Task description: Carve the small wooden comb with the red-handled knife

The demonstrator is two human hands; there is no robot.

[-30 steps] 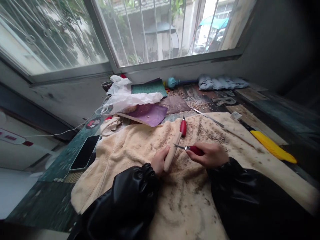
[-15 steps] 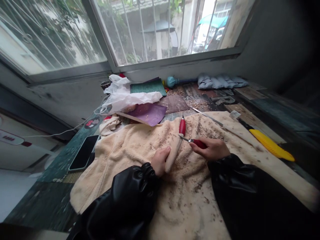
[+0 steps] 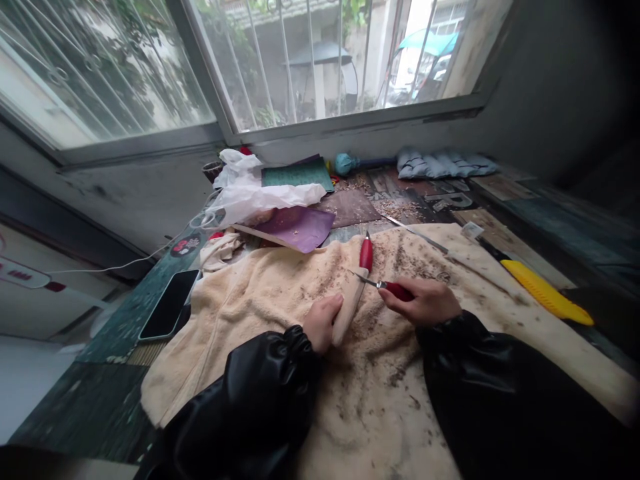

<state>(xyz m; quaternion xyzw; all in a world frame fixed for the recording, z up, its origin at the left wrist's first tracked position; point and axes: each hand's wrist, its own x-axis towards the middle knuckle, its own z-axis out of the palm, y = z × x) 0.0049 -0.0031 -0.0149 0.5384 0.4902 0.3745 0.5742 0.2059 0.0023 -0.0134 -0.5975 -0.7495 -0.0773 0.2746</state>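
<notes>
My left hand (image 3: 321,322) is closed round the near end of a pale wooden stick (image 3: 351,303) that lies slanted on a cream fleece cloth (image 3: 260,293). My right hand (image 3: 425,301) grips a red-handled carving knife (image 3: 387,287), its blade tip against the stick's far end. A second red-handled knife (image 3: 366,253) lies on the cloth just beyond the stick. Brown wood shavings are scattered over the cloth around both hands. Black glossy sleeves cover both forearms.
A black phone (image 3: 170,303) lies at the cloth's left edge. A yellow-handled tool (image 3: 545,293) rests at right, a long thin blade (image 3: 415,233) beyond. Purple sheet (image 3: 300,227), white plastic bag (image 3: 250,193), green mat (image 3: 297,175) and blue-grey gloves (image 3: 445,165) sit under the window.
My right hand has slid the knife along the stick from its middle toward its far tip. My left hand has kept its hold on the stick's near end.
</notes>
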